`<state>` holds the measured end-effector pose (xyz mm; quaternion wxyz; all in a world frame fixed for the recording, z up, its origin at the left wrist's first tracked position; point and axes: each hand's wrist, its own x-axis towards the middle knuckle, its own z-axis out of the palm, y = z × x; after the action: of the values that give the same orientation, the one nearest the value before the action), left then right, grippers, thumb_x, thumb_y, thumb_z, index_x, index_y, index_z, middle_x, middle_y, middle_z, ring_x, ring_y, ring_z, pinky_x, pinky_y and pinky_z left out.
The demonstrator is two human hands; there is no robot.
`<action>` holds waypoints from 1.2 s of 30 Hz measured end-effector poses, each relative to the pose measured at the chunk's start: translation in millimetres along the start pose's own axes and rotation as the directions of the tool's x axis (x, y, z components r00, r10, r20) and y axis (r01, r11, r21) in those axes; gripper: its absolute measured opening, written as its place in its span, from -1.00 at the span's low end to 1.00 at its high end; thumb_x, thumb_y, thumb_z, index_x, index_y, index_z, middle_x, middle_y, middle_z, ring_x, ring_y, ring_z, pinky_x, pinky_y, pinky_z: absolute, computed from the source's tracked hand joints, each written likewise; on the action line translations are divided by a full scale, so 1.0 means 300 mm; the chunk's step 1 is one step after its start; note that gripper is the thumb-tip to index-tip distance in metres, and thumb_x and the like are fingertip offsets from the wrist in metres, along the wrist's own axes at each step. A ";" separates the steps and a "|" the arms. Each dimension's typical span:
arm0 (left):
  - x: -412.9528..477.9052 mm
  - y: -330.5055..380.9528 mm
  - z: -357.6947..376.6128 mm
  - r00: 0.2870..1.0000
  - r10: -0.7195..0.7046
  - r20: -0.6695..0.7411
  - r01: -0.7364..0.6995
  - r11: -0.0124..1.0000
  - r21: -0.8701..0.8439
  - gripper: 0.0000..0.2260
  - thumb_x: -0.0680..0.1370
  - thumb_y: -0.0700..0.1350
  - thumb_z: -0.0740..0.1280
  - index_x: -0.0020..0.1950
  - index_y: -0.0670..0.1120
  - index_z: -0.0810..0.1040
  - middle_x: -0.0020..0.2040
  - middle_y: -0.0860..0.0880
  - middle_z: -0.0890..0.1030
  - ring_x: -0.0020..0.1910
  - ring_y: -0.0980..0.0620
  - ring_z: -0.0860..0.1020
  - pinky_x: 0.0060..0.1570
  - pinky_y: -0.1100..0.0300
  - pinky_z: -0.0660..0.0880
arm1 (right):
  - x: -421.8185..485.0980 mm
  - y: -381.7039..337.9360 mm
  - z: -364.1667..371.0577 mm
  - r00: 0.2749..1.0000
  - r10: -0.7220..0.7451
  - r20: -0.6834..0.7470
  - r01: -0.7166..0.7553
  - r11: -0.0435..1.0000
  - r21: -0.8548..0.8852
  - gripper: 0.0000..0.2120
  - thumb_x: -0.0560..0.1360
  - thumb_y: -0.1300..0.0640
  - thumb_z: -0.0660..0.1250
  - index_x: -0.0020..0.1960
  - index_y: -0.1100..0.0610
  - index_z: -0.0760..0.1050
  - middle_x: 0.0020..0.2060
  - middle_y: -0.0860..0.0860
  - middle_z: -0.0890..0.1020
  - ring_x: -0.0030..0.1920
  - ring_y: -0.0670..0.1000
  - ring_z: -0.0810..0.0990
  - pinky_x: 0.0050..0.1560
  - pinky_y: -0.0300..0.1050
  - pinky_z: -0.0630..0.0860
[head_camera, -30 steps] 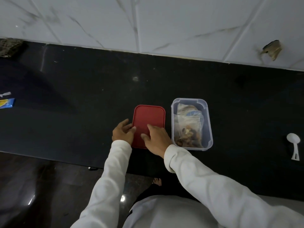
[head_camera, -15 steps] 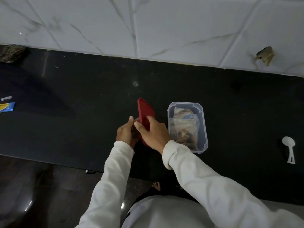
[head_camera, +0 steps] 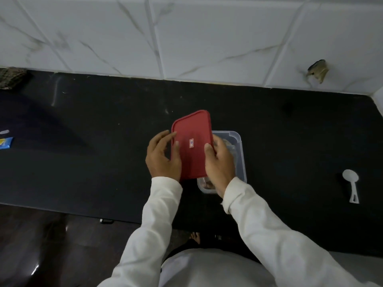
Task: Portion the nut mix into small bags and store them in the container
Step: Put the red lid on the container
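Left hand (head_camera: 162,156) grips the red lid (head_camera: 191,146) at its left edge, thumb on top; right hand (head_camera: 219,160) holds the right edge the same way. Lid is in the air, tilted and skewed off-axis, overlapping the left part of the clear container (head_camera: 241,154), not seated. Container sits on the black counter (head_camera: 103,141); bagged nut mix (head_camera: 207,183) is inside, mostly hidden by the lid and right hand. Step looks like closing up: square the lid to the box first, land the far edge on the rim, then press round the corners. Check no bag pokes above the rim, else the seal likely won't catch. Around: dark cloth (head_camera: 11,77) far left by the wall, blue packet (head_camera: 5,142) at the left edge, white scoop (head_camera: 350,184) well to the right. All well apart from the box; nothing blocks the path, only the right wrist lies over the near end
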<state>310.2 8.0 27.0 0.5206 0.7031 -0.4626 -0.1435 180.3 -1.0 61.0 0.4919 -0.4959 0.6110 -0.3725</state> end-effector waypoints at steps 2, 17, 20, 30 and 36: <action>-0.009 0.004 0.019 0.992 -0.117 0.041 0.115 0.993 0.035 -0.67 0.54 -0.16 0.40 0.30 -0.02 0.59 0.31 0.00 0.53 0.24 0.05 0.54 0.19 0.14 0.53 | -0.005 0.023 -0.053 0.999 0.035 -0.035 -0.031 0.995 0.095 -0.77 0.64 0.06 0.12 0.23 -0.14 0.43 0.02 -0.18 0.60 0.01 -0.17 0.61 0.09 -0.08 0.57; -0.106 0.114 0.113 0.903 -0.307 0.301 0.282 0.951 0.124 -0.67 0.55 -0.19 0.40 0.32 -0.05 0.57 0.12 0.00 0.68 0.06 0.15 0.64 0.06 0.56 0.38 | -0.025 0.181 -0.257 0.945 0.056 -0.323 -0.090 0.991 -0.094 -0.70 0.58 0.02 0.28 0.30 -0.01 0.53 0.09 -0.02 0.50 -0.02 -0.16 0.51 0.03 -0.34 0.39; -0.114 0.126 0.116 0.935 -0.227 0.272 0.149 0.948 0.280 -0.68 0.58 -0.11 0.35 0.34 0.03 0.55 -0.01 0.00 0.71 -0.07 0.12 0.63 -0.08 0.53 0.34 | -0.023 0.202 -0.259 0.946 0.075 -0.315 -0.116 0.986 -0.116 -0.69 0.57 0.01 0.30 0.29 0.01 0.54 0.09 -0.01 0.50 0.00 -0.12 0.50 -0.04 -0.43 0.32; -0.124 0.085 0.132 0.944 -0.230 0.238 0.143 0.931 0.335 -0.71 0.59 -0.12 0.33 0.31 0.02 0.59 -0.03 -0.06 0.72 -0.07 -0.05 0.67 0.05 0.29 0.46 | -0.010 0.222 -0.247 0.960 0.064 -0.274 -0.115 0.978 -0.174 -0.66 0.58 0.00 0.28 0.33 0.05 0.51 0.08 -0.03 0.45 -0.12 -0.24 0.44 -0.22 -0.53 0.32; -0.119 0.081 0.138 0.938 -0.240 0.249 0.154 0.934 0.321 -0.71 0.59 -0.12 0.34 0.31 0.01 0.58 -0.01 -0.06 0.72 -0.05 -0.03 0.67 0.05 0.30 0.45 | -0.002 0.227 -0.247 0.968 0.051 -0.245 -0.108 0.969 -0.223 -0.63 0.60 -0.01 0.23 0.38 0.06 0.46 0.06 -0.04 0.43 -0.07 -0.19 0.42 -0.22 -0.54 0.30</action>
<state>250.7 11.1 20.6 0.3202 0.7885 -0.4751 -0.2237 92.3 12.7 14.7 0.3680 -0.4775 0.7245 -0.3341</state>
